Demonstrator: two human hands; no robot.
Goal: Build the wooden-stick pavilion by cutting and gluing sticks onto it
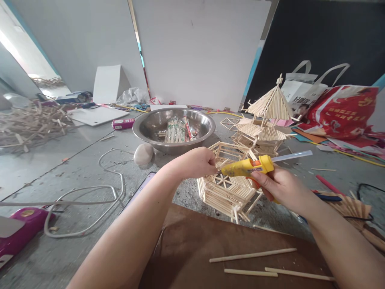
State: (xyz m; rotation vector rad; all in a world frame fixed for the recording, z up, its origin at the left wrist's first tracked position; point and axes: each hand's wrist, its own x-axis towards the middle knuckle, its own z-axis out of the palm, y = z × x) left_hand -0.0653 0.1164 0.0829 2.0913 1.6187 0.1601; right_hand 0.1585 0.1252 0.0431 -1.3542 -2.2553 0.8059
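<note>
My right hand (278,182) grips a yellow hot glue gun (248,166), with a clear glue stick (293,155) poking out of its back end. The gun's nozzle points left, close to the fingertips of my left hand (200,162). Those left fingers are pinched together over a model of wooden sticks (230,194), and what they hold is hidden. Open latticework and rows of sticks make up this many-sided model. Behind it stands a pagoda-like stick model (272,100) with a pointed roof. Several loose wooden sticks (252,255) lie on the brown board (186,245) in front.
A steel basin (140,130) with packaged sticks stands beyond my left hand. A white cable (120,188) loops across the floor at left, near a purple device (18,228). A phone (141,186) lies under my left forearm. At right are a red bag (343,112) and a stick pile opposite.
</note>
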